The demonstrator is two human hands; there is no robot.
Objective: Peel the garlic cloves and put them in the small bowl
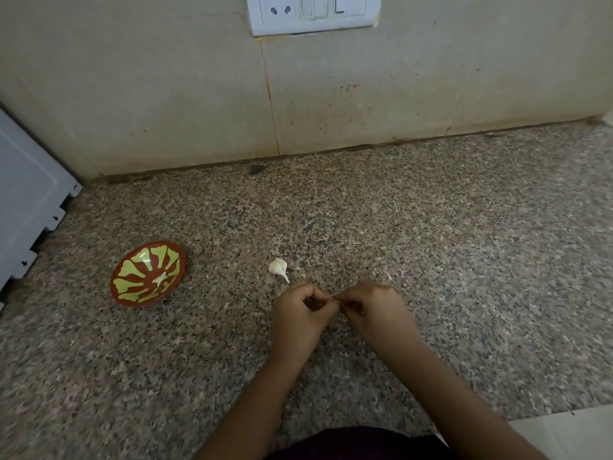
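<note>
A small red bowl (147, 274) with a yellow-green pattern stands on the granite counter at the left, with one pale peeled clove (160, 278) inside. A white piece of garlic with a stalk (278, 267) lies on the counter just beyond my hands. My left hand (300, 318) and my right hand (374, 310) meet fingertip to fingertip low over the counter, both pinching a small garlic clove (333, 298) that is almost hidden between the fingers.
The speckled granite counter (431, 244) runs back to a tiled wall with a switch plate (313, 13). A white appliance (26, 200) stands at the left edge. The counter ends at the lower right, where pale floor (564, 433) shows.
</note>
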